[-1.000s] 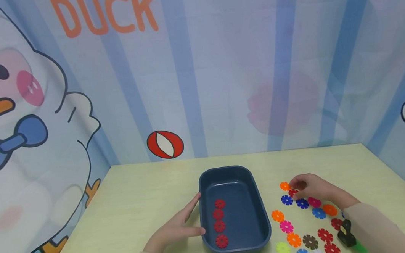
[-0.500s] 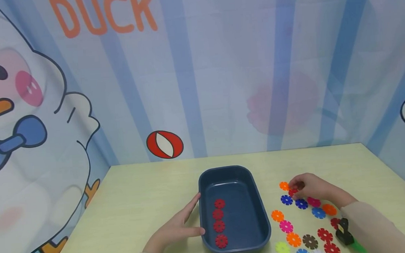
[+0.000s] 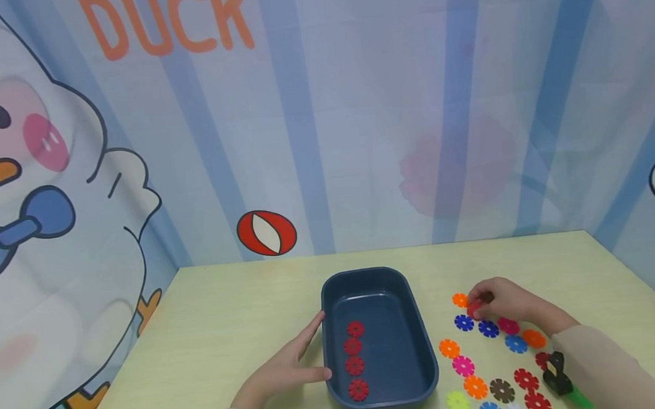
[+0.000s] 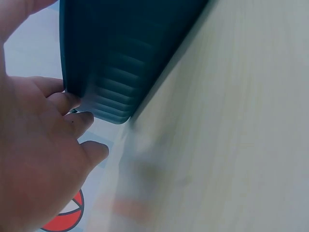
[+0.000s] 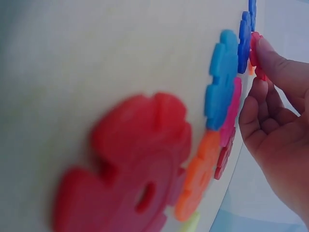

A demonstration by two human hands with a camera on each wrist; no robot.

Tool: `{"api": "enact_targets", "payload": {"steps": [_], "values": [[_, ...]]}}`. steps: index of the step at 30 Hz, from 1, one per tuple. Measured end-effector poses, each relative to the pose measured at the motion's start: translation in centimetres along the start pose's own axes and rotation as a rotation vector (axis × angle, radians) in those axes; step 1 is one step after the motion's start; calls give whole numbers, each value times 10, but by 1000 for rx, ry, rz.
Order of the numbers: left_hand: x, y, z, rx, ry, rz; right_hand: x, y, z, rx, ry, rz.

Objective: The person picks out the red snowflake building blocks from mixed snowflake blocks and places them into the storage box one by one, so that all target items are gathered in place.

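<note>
My right hand (image 3: 507, 301) pinches a red notched plastic disc (image 5: 256, 54) between thumb and fingers. In the head view this disc shows tilted at the fingertips, beside an orange disc (image 3: 460, 300) and just above two dark blue discs (image 3: 464, 323). Against the left side of a dark blue rectangular tray (image 3: 427, 353) rests my left hand (image 3: 283, 367), its fingers and thumb spread along the wall. The left wrist view has those fingers (image 4: 87, 119) at the tray's outer side. Inside the tray, several red discs (image 3: 355, 366) lie in a column along the left.
Several more discs in mixed colours lie on the pale table (image 3: 244, 308) right of the tray, among them a brown disc (image 3: 502, 391) and a yellow-green disc (image 3: 457, 402). A printed duck curtain (image 3: 357, 135) hangs behind the table.
The red disc has tilted up between my right fingertips, and that hand has risen very slightly. My left hand and the tray stay where they were.
</note>
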State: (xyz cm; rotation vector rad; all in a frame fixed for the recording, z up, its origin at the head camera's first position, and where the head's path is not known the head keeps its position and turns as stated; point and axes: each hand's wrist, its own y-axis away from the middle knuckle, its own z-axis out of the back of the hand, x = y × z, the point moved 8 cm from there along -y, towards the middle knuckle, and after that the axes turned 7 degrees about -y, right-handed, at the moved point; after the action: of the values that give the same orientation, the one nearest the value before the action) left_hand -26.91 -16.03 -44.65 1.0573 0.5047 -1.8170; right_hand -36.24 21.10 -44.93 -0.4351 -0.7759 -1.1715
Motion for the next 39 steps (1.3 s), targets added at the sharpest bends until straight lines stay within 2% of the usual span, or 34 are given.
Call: {"api": "enact_targets", "payload": {"steps": [12, 22, 29, 39], "values": [[1, 0, 0, -2, 0, 1, 15, 2, 9, 11, 31, 46], [1, -1, -1, -1, 0, -1, 63, 6, 22, 30, -41, 152], [2, -1, 0, -5, -2, -14, 101, 9, 12, 64, -87, 259], [1, -2, 0, 5, 1, -40, 147, 17, -18, 137, -123, 388]]}}
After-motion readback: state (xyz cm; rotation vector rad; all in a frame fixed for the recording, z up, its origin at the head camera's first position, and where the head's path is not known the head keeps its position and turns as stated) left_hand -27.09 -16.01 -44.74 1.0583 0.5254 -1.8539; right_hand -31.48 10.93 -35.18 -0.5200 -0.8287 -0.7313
